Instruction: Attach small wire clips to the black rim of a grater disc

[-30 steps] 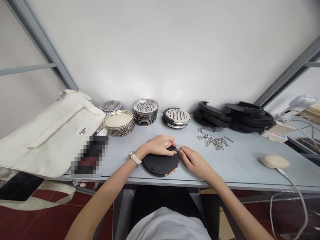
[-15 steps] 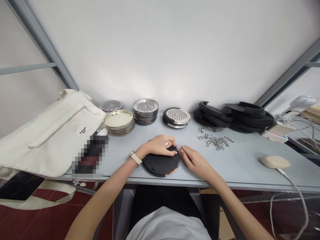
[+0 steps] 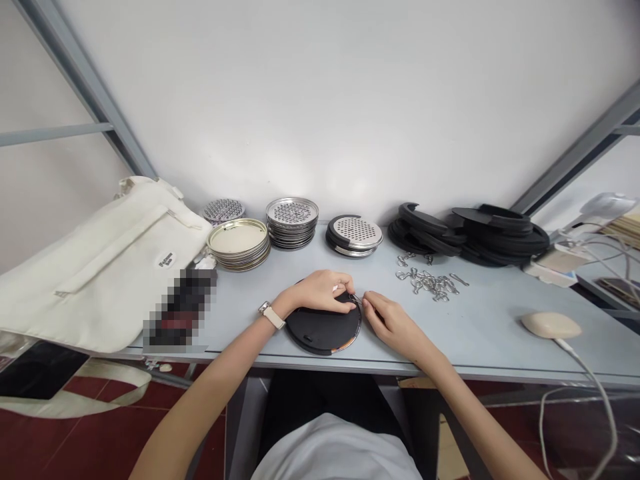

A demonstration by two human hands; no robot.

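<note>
A black round holder (image 3: 323, 328) with a metal rim along its right side lies flat near the table's front edge. Across its upper part rests my left hand (image 3: 325, 291), thumb and fingers curled closed at the right rim. My right hand (image 3: 393, 323) is just off that rim, its thumb and forefinger pinching a small metal clip (image 3: 357, 299) against the holder's edge. Part of the clip is hidden by the fingertips. To the right lie several loose metal clips (image 3: 433, 285).
Along the wall stand gold-rimmed discs (image 3: 239, 243), perforated grater discs (image 3: 293, 220), grater discs in black holders (image 3: 356, 233) and stacked black holders (image 3: 500, 237). A white bag (image 3: 110, 273) fills the left. At right are a beige mouse-shaped device (image 3: 551, 325) with a cable and chargers (image 3: 555, 263).
Almost nothing differs. Both hands keep their grip at the holder's right rim, with the clip still pinched by my right hand; the view shifts very slightly.
</note>
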